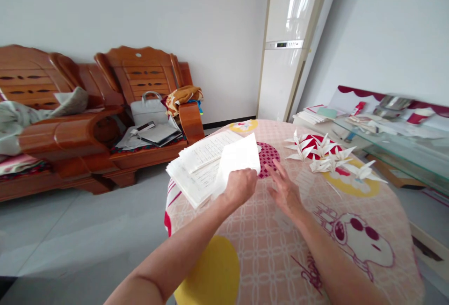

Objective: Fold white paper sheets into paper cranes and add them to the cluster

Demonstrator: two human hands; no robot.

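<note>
My left hand (pixel 241 186) is closed on a blank white sheet of paper (pixel 239 157), which tilts up over the right side of a paper stack (pixel 196 181). The stack's upper pages carry lines of writing. To the right, my right hand (pixel 285 189) hovers near the sheet with its fingers apart and nothing in them. Several folded white paper cranes (pixel 324 148) stand in a group on the right of the round table. A thin, pale stick-like piece (pixel 334 190) lies just in front of them.
A patterned cloth (pixel 259 258) covers the table. Wooden chairs (pixel 140 76) holding a grey bag (pixel 146 108) and papers stand at left. Behind the table rises a white floor-standing air conditioner (pixel 282 61). A glass shelf (pixel 382 150) with papers and a cup is at right.
</note>
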